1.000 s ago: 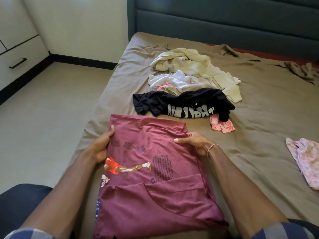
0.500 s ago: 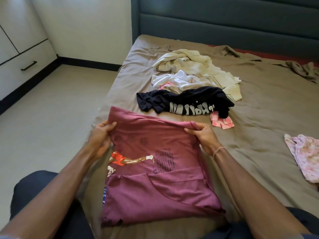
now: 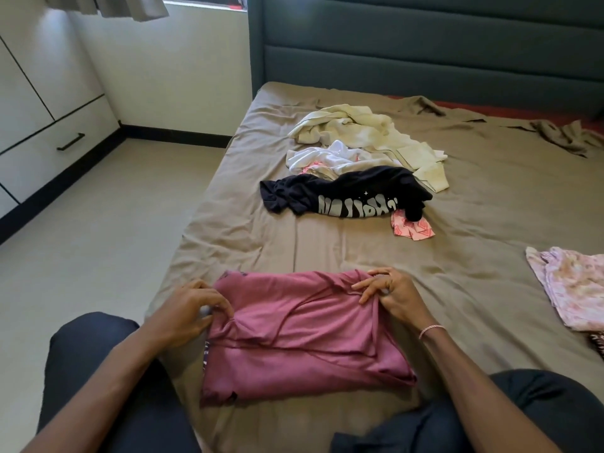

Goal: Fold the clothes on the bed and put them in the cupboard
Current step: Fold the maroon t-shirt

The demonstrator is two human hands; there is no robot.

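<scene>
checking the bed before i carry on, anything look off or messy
The brown sheet is rucked up at the far right corner, baring a red strip beside the headboard. Nothing else stands out.

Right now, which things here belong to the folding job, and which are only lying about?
Belongs to the job: maroon shirt, gripped by the left hand and right hand; black shirt, white garment, cream garment, small pink cloth and floral garment, all unfolded on the bed; cupboard.
Only there: headboard, curtain, floor.
</scene>
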